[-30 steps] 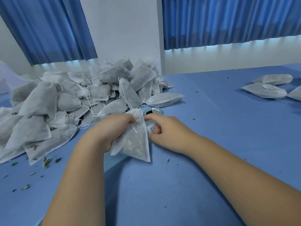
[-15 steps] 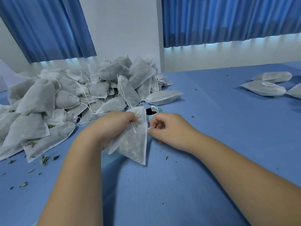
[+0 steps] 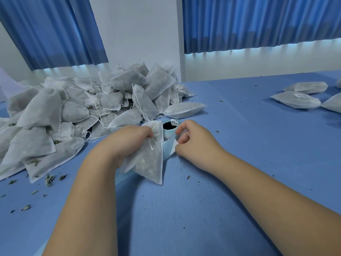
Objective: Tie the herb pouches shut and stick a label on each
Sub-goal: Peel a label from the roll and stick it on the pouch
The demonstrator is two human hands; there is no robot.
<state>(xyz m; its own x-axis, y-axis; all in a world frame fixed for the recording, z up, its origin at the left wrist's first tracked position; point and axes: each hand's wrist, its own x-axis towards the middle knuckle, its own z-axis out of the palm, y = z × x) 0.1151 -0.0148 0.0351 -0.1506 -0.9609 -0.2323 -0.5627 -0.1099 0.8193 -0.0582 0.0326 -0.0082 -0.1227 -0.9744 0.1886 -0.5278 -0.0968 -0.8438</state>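
Observation:
My left hand grips a white herb pouch by its gathered neck, holding it upright over the blue table; its drawstring hangs loose. Just right of it stands a roll of labels on light blue backing, partly hidden behind the pouch. My right hand pinches a white label at the roll's edge, peeling it off the backing strip. A large pile of white pouches lies at the left.
Three pouches lie at the far right of the blue table, one with a small label on it. Loose dried leaves are scattered in front of the pile. Blue curtains and a white wall stand behind.
My right hand has shifted slightly right and lifted a label off the roll; the blue backing strip now shows beneath it. My left hand keeps holding the pouch in place.

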